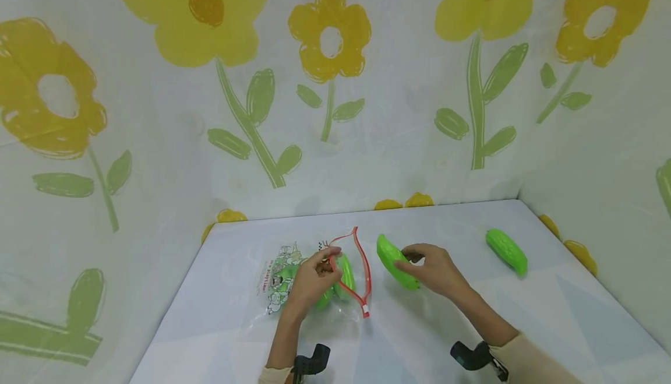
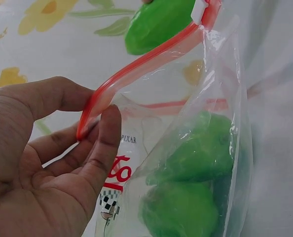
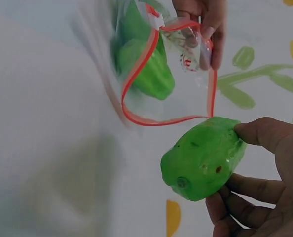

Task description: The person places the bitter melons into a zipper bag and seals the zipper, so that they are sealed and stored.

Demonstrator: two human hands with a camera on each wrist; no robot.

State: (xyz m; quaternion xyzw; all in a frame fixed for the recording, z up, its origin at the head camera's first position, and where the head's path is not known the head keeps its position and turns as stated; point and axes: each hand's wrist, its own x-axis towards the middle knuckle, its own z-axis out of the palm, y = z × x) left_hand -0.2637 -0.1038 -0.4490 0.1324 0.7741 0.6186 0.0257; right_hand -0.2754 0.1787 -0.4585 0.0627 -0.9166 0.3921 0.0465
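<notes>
A clear zip bag [image 1: 368,273] with a red zip edge and printed cartoon figures lies on the table with its mouth spread apart. My left hand [image 1: 310,284] pinches the red edge between thumb and fingers. Inside the bag are long green fruits [image 2: 181,210], seen through the plastic in the left wrist view. My right hand [image 1: 437,270] grips another long, ridged green fruit [image 3: 201,160] by its side, thumb on one face and fingers on the other. This fruit is held just right of the bag's mouth, outside it. A white slider [image 3: 156,19] sits at one end of the zip.
One more green fruit [image 1: 506,251] lies on the pale table [image 1: 445,218] at the right. A white cloth with yellow flowers [image 1: 335,162] hangs behind and along both sides of the table. Dark wrist cameras [image 1: 313,360] are strapped to both wrists.
</notes>
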